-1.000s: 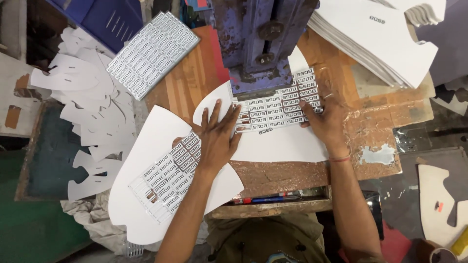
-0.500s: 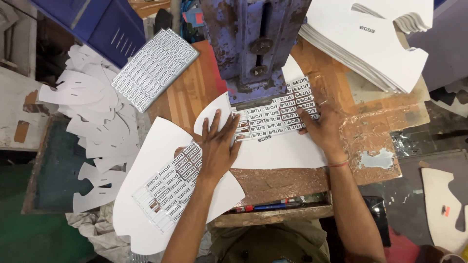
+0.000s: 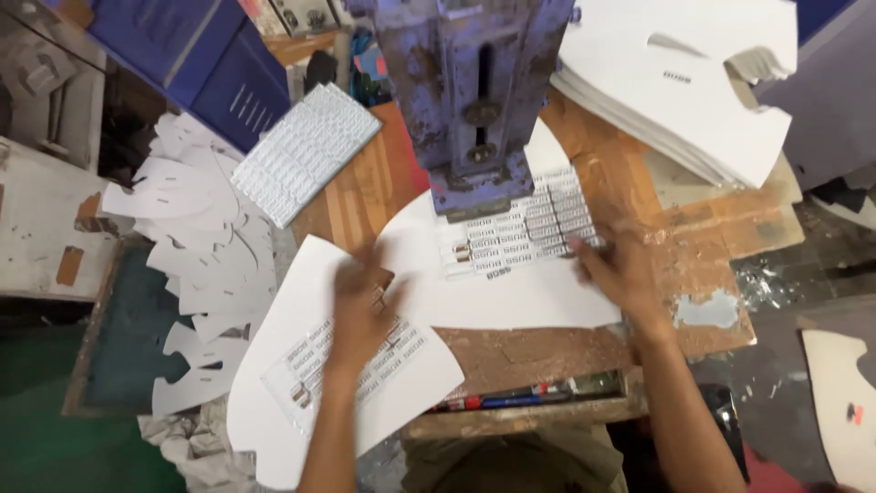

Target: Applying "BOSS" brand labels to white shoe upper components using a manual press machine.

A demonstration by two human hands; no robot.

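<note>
A white cut sheet lies on the wooden bench under the blue-grey press head. On it lies a clear strip of small printed labels, partly under the press. My right hand lies flat on the right end of that strip and sheet. My left hand, blurred with fingers spread, is over a second white cut sheet at the lower left, which carries its own label strip. Neither hand grips anything.
A stack of white cut sheets sits at the back right. A block of label sheets lies at the back left beside a blue cabinet. Loose white cut pieces pile up on the left. Pens lie along the bench front.
My left hand has left the sheet under the press and moved down-left onto the second sheet. My right hand has stayed on the label strip.
</note>
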